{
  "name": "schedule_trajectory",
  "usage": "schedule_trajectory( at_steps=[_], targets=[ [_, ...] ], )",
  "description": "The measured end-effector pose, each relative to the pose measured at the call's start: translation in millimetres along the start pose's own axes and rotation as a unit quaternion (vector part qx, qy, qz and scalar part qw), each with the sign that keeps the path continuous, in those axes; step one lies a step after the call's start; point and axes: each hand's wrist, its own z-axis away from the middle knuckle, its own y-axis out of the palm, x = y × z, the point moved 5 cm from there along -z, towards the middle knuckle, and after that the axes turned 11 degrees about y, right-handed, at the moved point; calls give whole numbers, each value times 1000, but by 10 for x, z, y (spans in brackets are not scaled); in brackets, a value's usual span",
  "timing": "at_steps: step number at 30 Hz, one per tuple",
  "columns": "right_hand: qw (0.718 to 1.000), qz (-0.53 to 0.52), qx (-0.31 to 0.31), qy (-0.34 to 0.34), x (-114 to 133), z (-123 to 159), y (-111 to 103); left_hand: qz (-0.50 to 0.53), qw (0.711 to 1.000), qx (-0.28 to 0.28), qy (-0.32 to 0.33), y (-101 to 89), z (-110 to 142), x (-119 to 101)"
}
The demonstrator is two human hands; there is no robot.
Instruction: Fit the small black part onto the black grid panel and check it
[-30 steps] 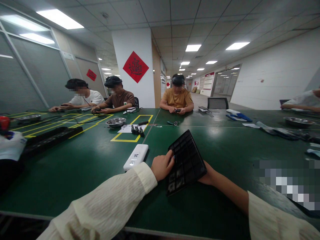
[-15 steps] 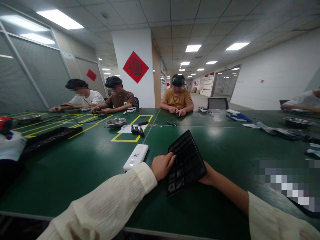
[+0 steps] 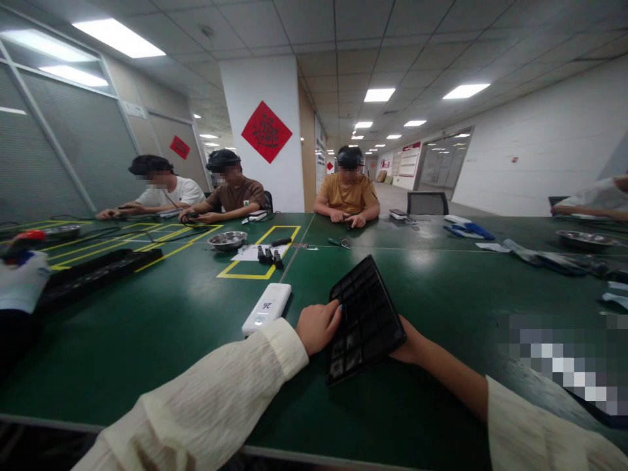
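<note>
A black compartmented tray point(image 3: 366, 314) is held tilted above the green table point(image 3: 171, 327), its near end lower. My left hand point(image 3: 318, 327) grips the tray's left edge, fingers curled onto its face. My right hand point(image 3: 408, 343) is under the tray's right side; only the wrist and heel of the hand show, and its fingers are hidden behind the tray. Some of the tray's near cells hold small dark parts. A white power bank point(image 3: 267, 307) marked with a number lies just left of my left hand.
Three people sit across the table working on small items. A metal bowl point(image 3: 227, 239), small black parts point(image 3: 269, 256) and a yellow taped rectangle lie mid-table. A long black tray point(image 3: 93, 271) lies left, beside another person's sleeve point(image 3: 19, 288). Blue items and grey bags lie right.
My hands and the tray have barely moved. The red object at the far left edge has shifted a little to the right.
</note>
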Motion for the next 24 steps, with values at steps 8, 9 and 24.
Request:
schedule_trajectory(
  at_steps=[8, 9, 24],
  targets=[
    [1000, 8, 16, 0, 14, 16, -13, 16, 1000, 15, -3, 1, -16, 12],
    [1000, 6, 18, -3, 16, 17, -9, 17, 1000, 15, -3, 8, -18, 13],
    [999, 29, 18, 3, 46, 4, -33, -8, 1000, 5, 14, -2, -10, -15]
  ],
)
